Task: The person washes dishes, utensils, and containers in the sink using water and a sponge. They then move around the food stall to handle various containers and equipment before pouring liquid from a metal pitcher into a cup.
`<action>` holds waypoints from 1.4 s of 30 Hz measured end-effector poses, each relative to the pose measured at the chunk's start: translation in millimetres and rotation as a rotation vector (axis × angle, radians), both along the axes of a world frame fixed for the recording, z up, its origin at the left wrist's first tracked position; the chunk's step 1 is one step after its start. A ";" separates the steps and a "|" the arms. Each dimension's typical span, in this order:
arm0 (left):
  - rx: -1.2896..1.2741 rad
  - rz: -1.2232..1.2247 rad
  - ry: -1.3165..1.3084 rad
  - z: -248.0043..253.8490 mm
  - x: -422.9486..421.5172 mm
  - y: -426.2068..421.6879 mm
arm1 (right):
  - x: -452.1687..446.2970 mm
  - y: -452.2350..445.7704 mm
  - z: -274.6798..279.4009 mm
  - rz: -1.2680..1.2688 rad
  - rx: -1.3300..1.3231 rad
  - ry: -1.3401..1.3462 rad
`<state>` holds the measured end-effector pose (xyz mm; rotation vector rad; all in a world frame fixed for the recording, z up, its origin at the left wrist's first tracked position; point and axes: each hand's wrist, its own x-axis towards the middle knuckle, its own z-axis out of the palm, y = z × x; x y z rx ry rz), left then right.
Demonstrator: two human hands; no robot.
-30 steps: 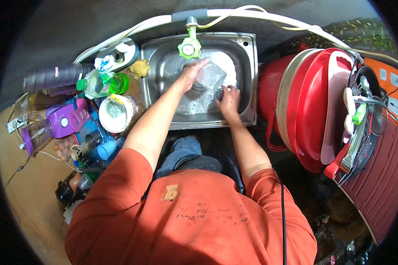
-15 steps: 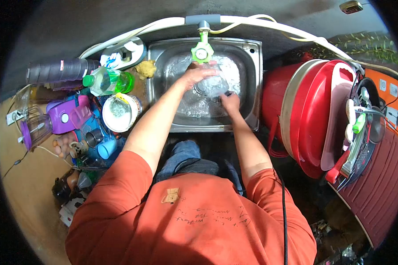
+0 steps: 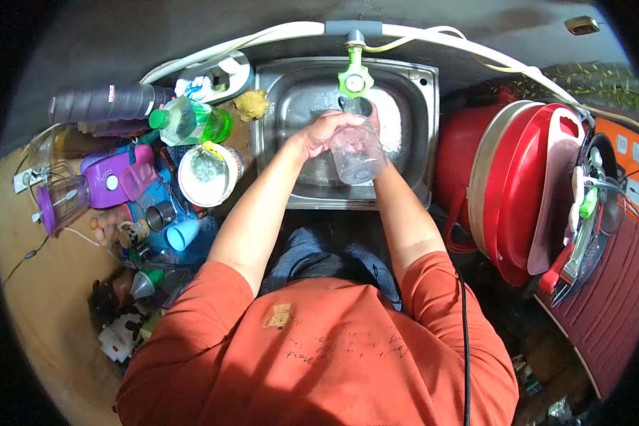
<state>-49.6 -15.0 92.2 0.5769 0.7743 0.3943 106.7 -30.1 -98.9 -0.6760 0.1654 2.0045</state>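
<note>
Left hand (image 3: pixel 324 133) clasped round a clear container (image 3: pixel 358 156), above the sink (image 3: pixel 275 170). Right hand (image 3: pixel 374 119), beyond that grip, is largely hidden — hold undetermined — beside a dark cup-like piece (image 3: pixel 359 106) (just below the tap (image 3: pixel 355 82)). Handling appears unfinished: container not set down; water flow unconfirmed.

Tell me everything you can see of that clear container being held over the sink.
The clear container is see-through and roughly round-sided, with bright highlights; it looks like plastic. The left hand grips it over the sink, on the person's side of the green-handled tap. It is tilted, with one end toward the person. It overlaps the right forearm in this view; whether they touch cannot be told. Any contents cannot be made out.
</note>
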 end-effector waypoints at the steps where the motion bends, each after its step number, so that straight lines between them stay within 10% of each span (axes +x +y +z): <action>1: 0.000 0.007 0.001 -0.5 -3.5 -4.2 | -0.1 0.0 9.4 -0.005 -0.046 0.071; 4: -0.039 0.129 -0.020 2.2 -16.2 -13.1 | -3.7 -8.4 43.2 -0.124 0.391 -1.185; 11: -0.053 0.242 -0.021 -10.9 -31.8 -29.0 | -13.8 -12.0 70.5 -0.188 0.499 -1.275; 17: -0.137 0.255 -0.119 -23.3 -42.2 -41.1 | -14.7 3.4 74.3 0.109 0.376 -0.943; 20: -0.118 0.250 -0.097 -23.4 -41.8 -48.9 | -29.9 15.0 95.4 0.223 -0.091 -0.501; 27: -0.119 0.202 0.027 -21.0 -36.7 -62.7 | -15.7 14.6 84.2 -0.081 -0.300 -0.042; 42: 0.712 0.053 0.905 -46.2 -10.7 -30.8 | 21.7 8.5 165.4 0.349 0.593 -1.574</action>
